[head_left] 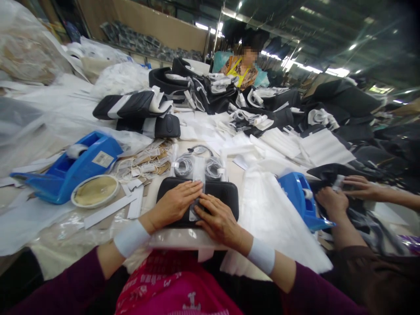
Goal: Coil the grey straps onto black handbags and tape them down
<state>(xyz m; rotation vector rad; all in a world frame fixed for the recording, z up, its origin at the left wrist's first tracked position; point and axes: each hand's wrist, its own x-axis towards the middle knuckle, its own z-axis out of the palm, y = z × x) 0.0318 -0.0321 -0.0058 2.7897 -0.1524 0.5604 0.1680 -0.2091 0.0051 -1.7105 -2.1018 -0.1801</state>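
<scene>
A flat black padded case [226, 192] lies on the table right in front of me. My left hand [175, 203] rests flat on its left half, fingers stretched toward the middle. My right hand [218, 218] lies on its right half, fingers pressing a clear plastic strip [194, 213] onto the case's middle. Just beyond the case sit clear bags holding coiled cables [183, 166]. A clear plastic sheet [183, 238] lies under my wrists at the table's near edge.
A blue tape dispenser [70, 168] and a tape roll [95, 191] stand at left, with paper tags [147, 159] behind. A second blue dispenser [300, 194] is at right, beside a co-worker's hands [334, 199]. Black cases and white packing sheets [311, 146] pile further back; another person sits beyond.
</scene>
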